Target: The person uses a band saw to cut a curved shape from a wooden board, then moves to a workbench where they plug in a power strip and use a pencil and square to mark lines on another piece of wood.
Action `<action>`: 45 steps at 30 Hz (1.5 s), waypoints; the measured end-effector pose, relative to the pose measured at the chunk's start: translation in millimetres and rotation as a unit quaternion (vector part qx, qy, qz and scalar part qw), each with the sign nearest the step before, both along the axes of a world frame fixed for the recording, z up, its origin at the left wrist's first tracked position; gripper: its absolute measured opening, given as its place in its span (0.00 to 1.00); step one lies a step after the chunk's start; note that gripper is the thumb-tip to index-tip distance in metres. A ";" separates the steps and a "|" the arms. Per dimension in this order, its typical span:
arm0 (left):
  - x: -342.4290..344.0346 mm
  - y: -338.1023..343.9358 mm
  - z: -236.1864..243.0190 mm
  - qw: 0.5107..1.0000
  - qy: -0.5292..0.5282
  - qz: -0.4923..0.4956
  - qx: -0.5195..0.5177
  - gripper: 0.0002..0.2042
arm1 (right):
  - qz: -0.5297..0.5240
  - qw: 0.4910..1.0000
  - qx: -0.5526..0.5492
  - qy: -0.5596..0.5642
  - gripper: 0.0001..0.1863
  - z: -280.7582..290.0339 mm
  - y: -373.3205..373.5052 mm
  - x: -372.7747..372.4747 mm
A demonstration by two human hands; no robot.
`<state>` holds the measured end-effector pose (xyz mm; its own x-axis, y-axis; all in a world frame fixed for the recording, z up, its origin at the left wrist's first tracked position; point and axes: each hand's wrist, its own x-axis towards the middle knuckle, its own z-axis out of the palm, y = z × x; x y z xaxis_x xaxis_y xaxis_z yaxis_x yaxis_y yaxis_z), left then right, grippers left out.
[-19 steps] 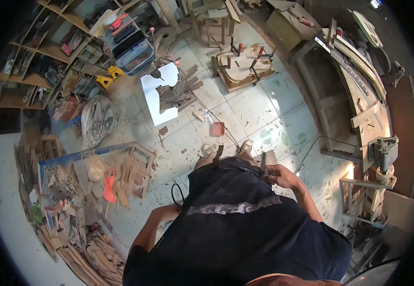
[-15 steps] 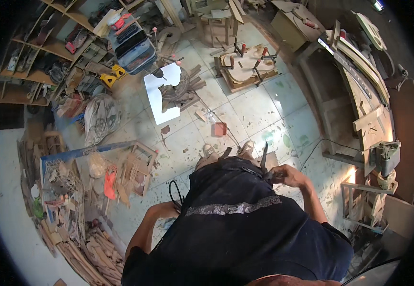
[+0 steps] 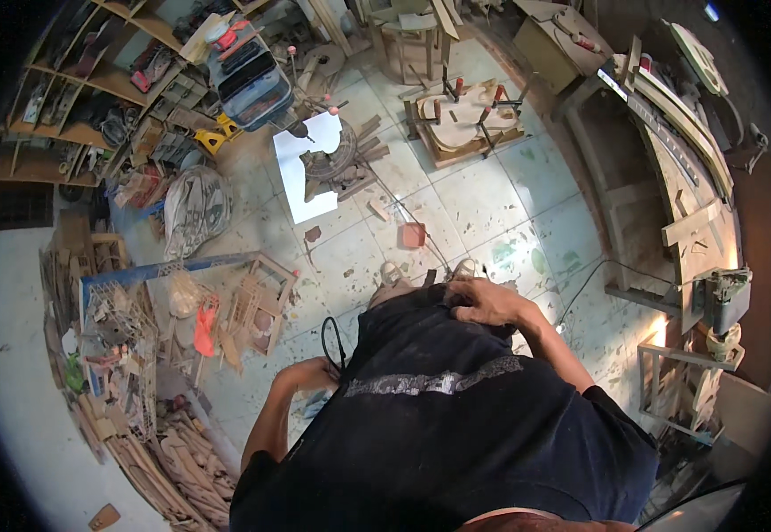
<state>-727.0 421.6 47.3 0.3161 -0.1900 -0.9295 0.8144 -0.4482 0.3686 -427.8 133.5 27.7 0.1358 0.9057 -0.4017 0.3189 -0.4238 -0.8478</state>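
Note:
My right hand [image 3: 485, 302] is at the front of my waist, with its fingers curled at the hem of my black shirt [image 3: 439, 434]. Whatever those fingers grip is hidden by the hand and the cloth. A short dark strap end [image 3: 431, 277] sticks out just left of it. At my left side, my left hand [image 3: 313, 374] rests against the shirt's edge, its fingertips out of sight behind the cloth. A thin black cord loop [image 3: 332, 344] rises beside that hand; whether the hand holds it cannot be made out.
A drill press [image 3: 257, 93] stands ahead with white sheet [image 3: 292, 182] by its base. Clamped wooden panels [image 3: 465, 120] sit beyond on the tiles. Right is a workbench [image 3: 683, 191]; left, a blue-edged frame [image 3: 168, 269] with scraps. A cable [image 3: 594, 270] trails toward the bench.
My right hand has moved left from my right hip to the middle of my waist. The dark strap that stood up beside it no longer shows. My left hand stays about where it was.

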 end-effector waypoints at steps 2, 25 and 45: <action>-0.9 4.0 -2.0 0.999 -0.024 -0.030 0.007 0.16 | -0.006 0.999 0.036 0.021 0.18 16.5 -5.8 3.8; 223.6 24.8 61.4 0.915 -0.197 -0.351 0.022 0.14 | -0.067 0.948 -0.120 0.286 0.08 37.4 -133.1 -22.3; 309.7 -65.6 -26.9 0.846 -0.370 -0.383 -0.036 0.15 | -0.315 0.872 -0.107 0.359 0.24 25.3 -169.6 -77.9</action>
